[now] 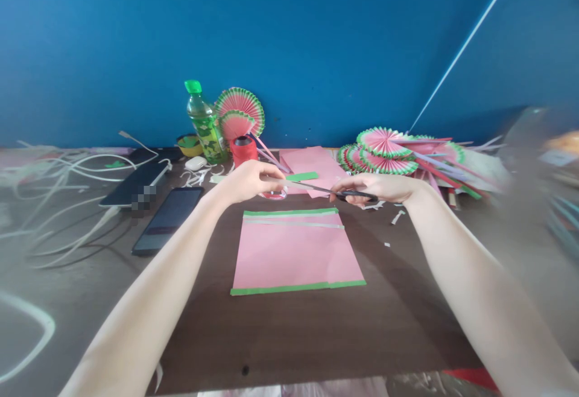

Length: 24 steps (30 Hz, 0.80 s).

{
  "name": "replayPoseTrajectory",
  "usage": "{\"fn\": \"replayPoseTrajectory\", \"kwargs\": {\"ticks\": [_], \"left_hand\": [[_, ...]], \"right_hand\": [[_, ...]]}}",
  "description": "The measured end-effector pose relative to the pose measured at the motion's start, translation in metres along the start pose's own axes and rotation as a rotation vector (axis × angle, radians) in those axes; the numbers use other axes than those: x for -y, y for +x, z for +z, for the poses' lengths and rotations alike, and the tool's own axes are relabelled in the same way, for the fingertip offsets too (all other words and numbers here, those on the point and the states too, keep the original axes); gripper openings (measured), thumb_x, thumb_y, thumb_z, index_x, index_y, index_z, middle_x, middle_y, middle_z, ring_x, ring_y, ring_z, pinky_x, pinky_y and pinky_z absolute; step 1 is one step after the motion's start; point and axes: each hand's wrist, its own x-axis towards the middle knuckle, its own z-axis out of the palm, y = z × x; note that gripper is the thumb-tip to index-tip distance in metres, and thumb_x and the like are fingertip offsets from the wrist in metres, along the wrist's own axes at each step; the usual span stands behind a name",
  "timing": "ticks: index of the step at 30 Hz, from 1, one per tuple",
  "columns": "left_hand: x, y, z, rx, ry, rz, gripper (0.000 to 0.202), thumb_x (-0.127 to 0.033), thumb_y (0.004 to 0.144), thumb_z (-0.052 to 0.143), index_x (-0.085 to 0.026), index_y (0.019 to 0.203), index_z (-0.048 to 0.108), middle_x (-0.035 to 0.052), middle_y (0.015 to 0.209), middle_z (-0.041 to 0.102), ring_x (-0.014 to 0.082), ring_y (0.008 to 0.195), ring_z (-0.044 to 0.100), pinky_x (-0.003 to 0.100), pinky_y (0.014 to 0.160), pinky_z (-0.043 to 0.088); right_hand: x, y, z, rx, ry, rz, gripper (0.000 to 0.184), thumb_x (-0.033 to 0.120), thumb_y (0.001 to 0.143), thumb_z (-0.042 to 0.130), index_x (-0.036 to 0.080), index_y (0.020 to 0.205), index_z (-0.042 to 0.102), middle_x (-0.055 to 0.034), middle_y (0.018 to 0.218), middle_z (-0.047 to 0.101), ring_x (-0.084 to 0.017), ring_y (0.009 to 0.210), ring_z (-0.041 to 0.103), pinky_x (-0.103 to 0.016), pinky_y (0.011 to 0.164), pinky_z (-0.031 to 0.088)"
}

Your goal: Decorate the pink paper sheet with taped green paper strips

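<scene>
My right hand (pixel 377 187) is closed on the dark handles of a pair of scissors (pixel 357 194), whose thin blades point left. The blade tips reach close to the fingertips of my left hand (pixel 253 178). That hand is closed in a pinch; what lies between its fingers is too small to make out. A short green strip (pixel 303 176) shows just right of the left fingertips; whether it is held or lying behind, I cannot tell. Below both hands lies a pink paper sheet (pixel 296 255) with green borders along its top and bottom edges and pale strips near the top.
More pink sheets (pixel 323 163) lie behind the hands. Pleated pink-and-green paper fans (pixel 384 143) are piled at right; others (pixel 242 107) stand beside a green bottle (pixel 208 128) and red can-like object (pixel 244 149). A phone (pixel 167 222) and white cables (pixel 76 174) lie left.
</scene>
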Motion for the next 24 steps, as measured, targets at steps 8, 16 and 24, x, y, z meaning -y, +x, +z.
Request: {"fn": "replayPoseTrajectory", "kwargs": {"ticks": [8,16,24], "left_hand": [[0.0011,0.0005,0.0002,0.003,0.011,0.004,0.031,-0.041,0.071,0.058,-0.018,0.089,0.066,0.0019,0.085,0.068,0.0142,0.074,0.059,0.022,0.072,0.043],[0.0007,0.0004,-0.0002,-0.002,0.016,-0.012,0.032,-0.041,0.070,0.058,-0.017,0.089,0.066,0.0018,0.085,0.068,0.0143,0.074,0.059,0.021,0.071,0.043],[0.0014,0.0009,0.0005,-0.003,0.012,-0.002,0.029,-0.039,0.071,0.058,-0.018,0.088,0.066,0.0009,0.085,0.067,0.0134,0.073,0.059,0.020,0.070,0.043]], "right_hand": [[0.0012,-0.0009,-0.0006,0.028,-0.052,-0.011,0.039,0.044,0.074,0.056,0.027,0.109,0.059,-0.0051,0.110,0.054,-0.006,0.059,0.039,-0.020,0.051,0.035],[0.0016,-0.0007,-0.0004,0.009,-0.060,0.016,0.041,0.046,0.072,0.057,0.027,0.109,0.060,-0.0062,0.112,0.054,-0.005,0.057,0.039,-0.021,0.051,0.035],[0.0045,0.0001,0.0004,-0.021,-0.074,0.046,0.043,0.048,0.070,0.059,0.027,0.108,0.061,-0.0057,0.109,0.056,-0.009,0.065,0.047,-0.020,0.052,0.037]]}}
